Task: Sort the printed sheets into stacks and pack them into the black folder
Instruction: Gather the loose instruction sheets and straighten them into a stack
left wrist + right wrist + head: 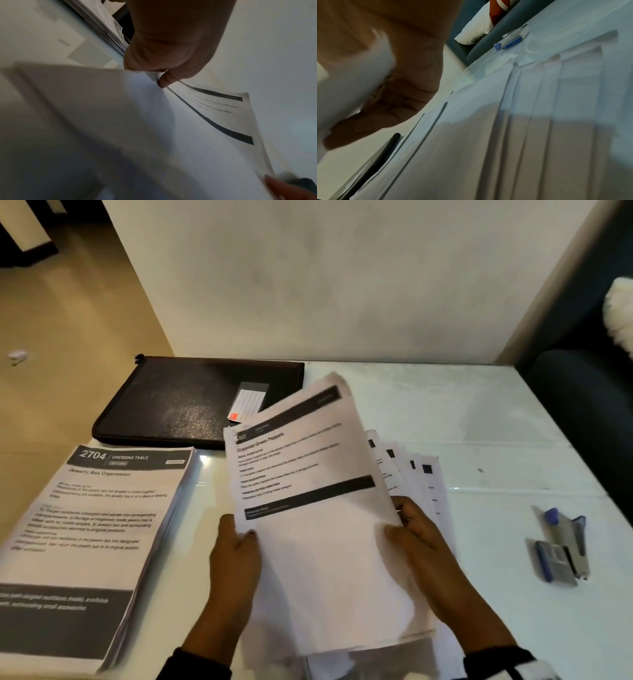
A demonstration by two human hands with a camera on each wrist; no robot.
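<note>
A bundle of printed sheets (318,525), topped by a page headed "Organize Green Peppers", is lifted off the white table (496,440). My left hand (236,546) pinches its left edge, thumb on top. My right hand (414,532) grips its right edge. In the left wrist view the left hand's thumb (164,79) presses the bundle (188,128). More sheets (421,484) lie fanned out on the table under the bundle; the right wrist view shows them (530,121) spread below my right hand (373,101). The black folder (178,398) lies closed at the back left.
A thick paper stack (89,542) headed "2704 Dressing Table" lies at the front left. A blue and silver stapler (561,546) rests at the right, near the table's edge. A wall runs behind the table, and a dark chair (582,405) stands at the right.
</note>
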